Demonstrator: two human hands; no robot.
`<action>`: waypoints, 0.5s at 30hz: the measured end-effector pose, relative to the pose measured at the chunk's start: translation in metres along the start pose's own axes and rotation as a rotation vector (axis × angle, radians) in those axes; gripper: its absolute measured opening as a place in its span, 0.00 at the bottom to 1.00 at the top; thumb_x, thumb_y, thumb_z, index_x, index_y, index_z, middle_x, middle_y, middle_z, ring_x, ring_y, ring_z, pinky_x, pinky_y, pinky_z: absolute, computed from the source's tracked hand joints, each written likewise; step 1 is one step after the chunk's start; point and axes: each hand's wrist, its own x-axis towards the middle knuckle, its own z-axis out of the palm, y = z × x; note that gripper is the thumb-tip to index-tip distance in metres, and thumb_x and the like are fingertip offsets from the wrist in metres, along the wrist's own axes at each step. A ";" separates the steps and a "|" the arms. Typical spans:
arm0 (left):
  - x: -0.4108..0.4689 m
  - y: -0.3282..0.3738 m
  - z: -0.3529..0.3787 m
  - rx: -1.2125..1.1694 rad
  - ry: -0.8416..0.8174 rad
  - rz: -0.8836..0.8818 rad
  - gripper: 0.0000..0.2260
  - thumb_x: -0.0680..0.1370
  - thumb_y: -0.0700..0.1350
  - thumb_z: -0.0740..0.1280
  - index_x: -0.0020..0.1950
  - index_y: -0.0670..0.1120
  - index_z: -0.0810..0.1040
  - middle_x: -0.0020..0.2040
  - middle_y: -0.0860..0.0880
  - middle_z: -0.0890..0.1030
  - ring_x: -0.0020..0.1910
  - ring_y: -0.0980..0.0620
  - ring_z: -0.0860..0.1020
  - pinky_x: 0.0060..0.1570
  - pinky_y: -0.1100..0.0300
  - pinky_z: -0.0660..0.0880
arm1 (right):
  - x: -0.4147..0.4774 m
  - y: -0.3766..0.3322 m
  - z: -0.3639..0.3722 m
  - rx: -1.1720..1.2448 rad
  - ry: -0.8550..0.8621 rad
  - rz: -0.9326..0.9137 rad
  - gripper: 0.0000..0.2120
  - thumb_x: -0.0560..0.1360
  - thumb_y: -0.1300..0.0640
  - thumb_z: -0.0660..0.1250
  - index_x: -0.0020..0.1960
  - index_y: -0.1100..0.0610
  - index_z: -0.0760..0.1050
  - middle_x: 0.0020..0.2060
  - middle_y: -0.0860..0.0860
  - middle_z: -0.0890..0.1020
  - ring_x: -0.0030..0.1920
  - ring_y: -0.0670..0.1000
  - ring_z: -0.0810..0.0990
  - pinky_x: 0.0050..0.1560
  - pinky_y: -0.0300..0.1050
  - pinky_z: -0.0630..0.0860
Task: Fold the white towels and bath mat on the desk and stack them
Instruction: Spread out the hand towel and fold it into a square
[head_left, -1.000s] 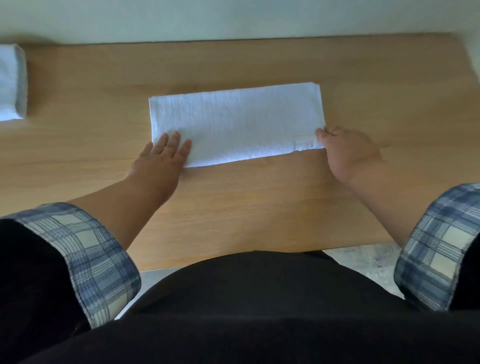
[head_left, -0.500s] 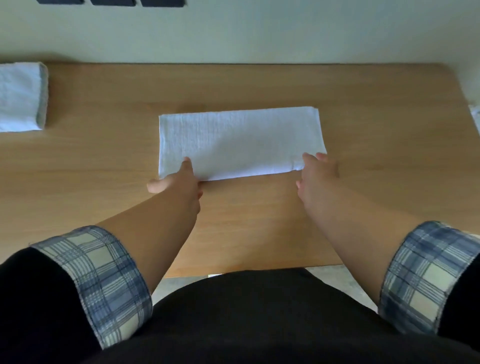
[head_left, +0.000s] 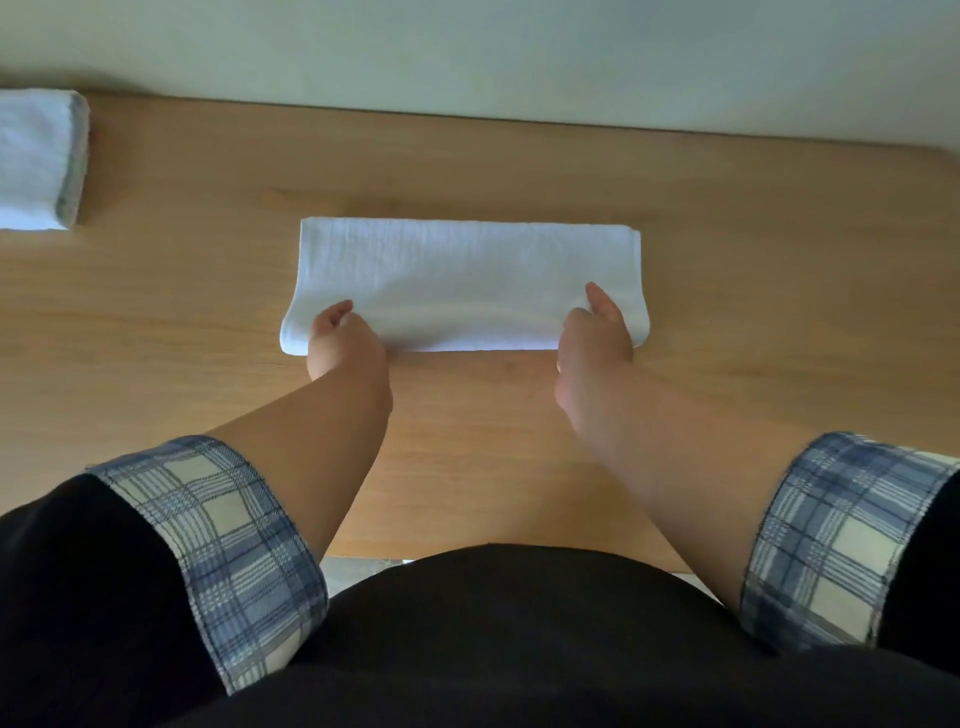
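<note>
Your left hand (head_left: 345, 340) and right hand (head_left: 595, 332) each have a curled grip on the near edge of the white towel (head_left: 467, 265). It lies long-ways, left to right, in the middle of the table (head_left: 182, 322).

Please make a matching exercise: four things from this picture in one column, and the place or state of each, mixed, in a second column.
1. left hand
2. right hand
3. middle towel
4. side towel

A. at the far left of the desk, untouched
B. holds the middle towel's near left end
C. near edge curled upward
D. holds the middle towel's near right end

Pairs: 1-B, 2-D, 3-C, 4-A
</note>
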 end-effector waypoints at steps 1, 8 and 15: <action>-0.002 0.002 -0.002 -0.025 -0.019 -0.030 0.17 0.76 0.50 0.57 0.57 0.67 0.79 0.55 0.54 0.82 0.43 0.54 0.81 0.40 0.58 0.76 | 0.000 -0.002 -0.005 -0.079 0.023 -0.011 0.27 0.79 0.62 0.57 0.73 0.39 0.68 0.47 0.44 0.76 0.31 0.44 0.72 0.32 0.39 0.71; 0.004 -0.005 -0.013 0.107 -0.050 0.075 0.14 0.78 0.52 0.68 0.62 0.67 0.77 0.50 0.57 0.80 0.43 0.55 0.79 0.36 0.61 0.75 | -0.011 -0.001 -0.011 -0.245 0.028 -0.131 0.19 0.78 0.57 0.66 0.63 0.37 0.77 0.59 0.43 0.80 0.50 0.45 0.81 0.59 0.46 0.79; 0.018 0.028 -0.059 0.116 -0.081 0.111 0.27 0.77 0.46 0.64 0.74 0.67 0.67 0.49 0.60 0.75 0.49 0.47 0.82 0.49 0.53 0.79 | -0.059 0.005 0.020 -0.428 0.006 -0.320 0.32 0.75 0.55 0.62 0.74 0.33 0.63 0.65 0.43 0.74 0.55 0.52 0.81 0.60 0.51 0.78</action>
